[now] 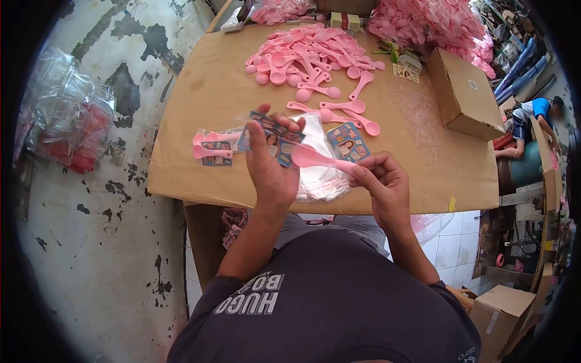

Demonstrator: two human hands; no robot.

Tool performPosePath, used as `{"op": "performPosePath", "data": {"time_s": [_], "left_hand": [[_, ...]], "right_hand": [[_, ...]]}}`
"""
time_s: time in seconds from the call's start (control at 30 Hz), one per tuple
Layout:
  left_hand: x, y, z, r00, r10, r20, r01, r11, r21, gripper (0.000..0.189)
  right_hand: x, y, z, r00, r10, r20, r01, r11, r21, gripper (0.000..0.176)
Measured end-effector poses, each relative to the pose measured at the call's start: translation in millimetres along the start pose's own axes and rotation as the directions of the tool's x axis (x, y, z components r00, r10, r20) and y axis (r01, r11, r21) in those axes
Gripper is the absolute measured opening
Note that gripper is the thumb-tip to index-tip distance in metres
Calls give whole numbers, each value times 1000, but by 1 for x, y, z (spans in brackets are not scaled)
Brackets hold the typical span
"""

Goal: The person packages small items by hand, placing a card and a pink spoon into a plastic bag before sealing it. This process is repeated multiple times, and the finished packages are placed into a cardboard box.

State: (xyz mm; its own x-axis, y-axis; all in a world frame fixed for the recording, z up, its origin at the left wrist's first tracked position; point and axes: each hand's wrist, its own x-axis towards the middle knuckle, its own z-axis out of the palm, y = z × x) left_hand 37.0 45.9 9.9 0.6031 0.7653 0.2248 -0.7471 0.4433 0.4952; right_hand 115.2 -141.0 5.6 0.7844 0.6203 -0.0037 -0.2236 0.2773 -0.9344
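Observation:
My left hand [272,172] is turned palm up with a printed blue card [270,140] held in its fingers. The thumb sticks up in front of the card. Between thumb and fingers, my right hand [385,187] pinches a pink measuring spoon [321,160] by one end. The spoon's other end points left, close to the left palm. Under both hands lies a stack of clear plastic bags [318,186], with another printed card [347,143] on its right side. Left of my left hand are packed pink spoons with a card [213,152].
A big heap of pink spoons [302,57] covers the table's [206,78] far middle, with several loose ones nearer. At the right stand a cardboard box [463,94] and pink bagged piles [423,27]. Another person [532,118] sits at far right.

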Motion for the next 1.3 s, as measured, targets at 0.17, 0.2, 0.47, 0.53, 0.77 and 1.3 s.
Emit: {"op": "performPosePath", "data": {"time_s": [0.17,0.2,0.47,0.53,0.77,1.3], "left_hand": [[-13,-5,3,989,-149,-14,148,987,-58,48],[-15,-4,3,978,-208,-15,206,975,-84,48],[-38,-16,-2,875,-484,16,480,861,-171,47],[-37,-17,-5,867,-498,17,493,852,-177,44],[-27,-9,-12,850,-527,-22,522,847,-103,40],[-43,-3,-9,699,-709,98,713,701,-10,55]], "right_hand": [[0,3,16,985,28,169,-34,999,33,19],[1,8,17,984,-26,175,27,1000,-1,22],[7,36,19,960,-232,155,252,960,-122,35],[6,35,18,955,-262,136,288,929,-231,40],[6,11,-4,635,-596,492,769,425,-477,37],[17,-10,0,676,-520,522,737,494,-462,42]]}}
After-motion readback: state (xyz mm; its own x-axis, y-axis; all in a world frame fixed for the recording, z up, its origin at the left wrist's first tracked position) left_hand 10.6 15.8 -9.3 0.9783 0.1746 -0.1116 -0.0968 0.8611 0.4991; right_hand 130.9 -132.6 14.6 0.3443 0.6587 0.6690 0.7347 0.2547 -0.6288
